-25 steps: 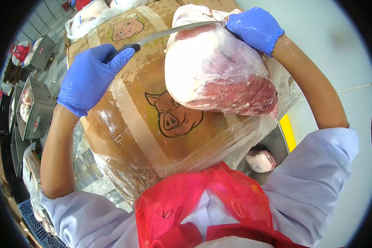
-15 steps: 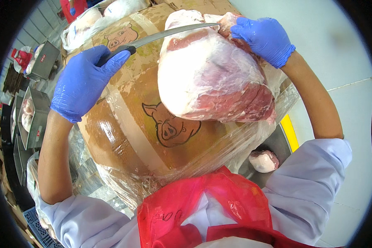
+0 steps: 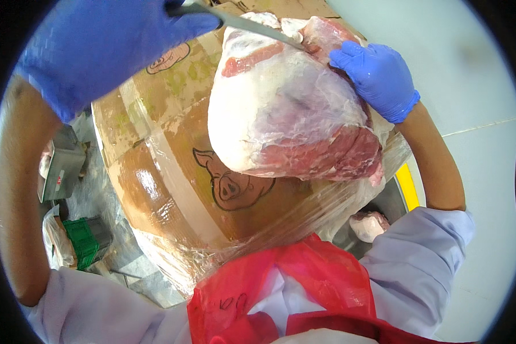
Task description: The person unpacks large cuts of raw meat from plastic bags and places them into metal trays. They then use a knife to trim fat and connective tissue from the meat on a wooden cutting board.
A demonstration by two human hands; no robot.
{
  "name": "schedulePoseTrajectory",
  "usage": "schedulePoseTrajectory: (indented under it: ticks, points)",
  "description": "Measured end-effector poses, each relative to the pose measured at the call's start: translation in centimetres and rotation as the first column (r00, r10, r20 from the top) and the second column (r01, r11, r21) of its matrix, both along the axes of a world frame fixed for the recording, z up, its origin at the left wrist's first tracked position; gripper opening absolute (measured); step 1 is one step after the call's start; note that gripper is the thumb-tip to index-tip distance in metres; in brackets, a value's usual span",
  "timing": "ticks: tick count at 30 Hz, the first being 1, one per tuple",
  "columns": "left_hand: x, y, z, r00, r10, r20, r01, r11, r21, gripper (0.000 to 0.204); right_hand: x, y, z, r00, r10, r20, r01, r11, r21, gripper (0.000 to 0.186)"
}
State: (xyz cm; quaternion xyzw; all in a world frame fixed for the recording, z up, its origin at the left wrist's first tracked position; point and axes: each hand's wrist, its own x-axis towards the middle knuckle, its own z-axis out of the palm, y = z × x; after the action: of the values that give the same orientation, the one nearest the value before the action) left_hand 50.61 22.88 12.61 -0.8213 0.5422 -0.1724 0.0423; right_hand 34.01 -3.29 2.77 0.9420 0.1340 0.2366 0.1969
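A large raw pork leg (image 3: 292, 109), white fat on one side and red meat at its lower edge, lies on a cardboard-topped stack. My left hand (image 3: 114, 51), in a blue glove, is raised at the upper left, closed round the dark handle of a knife (image 3: 252, 26). The long, curved blade reaches right, its tip at the seam near the top of the leg. Whether the tip is in the meat I cannot tell. My right hand (image 3: 378, 77), also blue-gloved, has its fingers curled onto the leg's upper right edge.
Under the leg, the cardboard (image 3: 149, 172) bears pig drawings and stretch wrap. A smaller piece of meat (image 3: 368, 225) sits in a grey container with a yellow strip (image 3: 407, 186) beside it. A metal bin (image 3: 63, 169) and a green crate (image 3: 83, 242) stand at left; a pale wall (image 3: 470, 97) at right.
My left hand has risen up and left, closer to the camera, and the blade now slopes down to the right. My right hand has shifted slightly down along the leg's edge.
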Motion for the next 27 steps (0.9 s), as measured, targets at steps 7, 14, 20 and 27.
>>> schedulePoseTrajectory:
  ticks: [7, 14, 20, 27]
  points:
    - [1.3, -0.7, -2.1, 0.999, 0.001, 0.051, -0.002, 1.000, 0.017, 0.038, 0.4, -0.5, -1.0, 0.999, 0.033, 0.037, -0.033, 0.999, -0.006, 0.015]
    - [3.6, 1.7, -6.0, 0.990, -0.001, -0.139, -0.003, 1.000, -0.031, 0.035, 0.1, -1.2, -1.4, 0.992, 0.076, 0.099, -0.081, 0.996, 0.048, 0.019]
    - [8.7, 0.7, -4.4, 0.945, -0.314, 0.092, 0.325, 0.931, -0.168, 0.043, -0.2, -1.3, -1.8, 0.988, 0.082, 0.129, -0.092, 0.993, 0.068, 0.020]
    - [-2.1, -3.4, 4.5, 0.950, 0.299, -0.089, -0.247, 0.894, 0.373, 0.046, 1.0, -0.8, -1.7, 0.969, 0.030, 0.245, -0.106, 0.947, 0.304, 0.022]
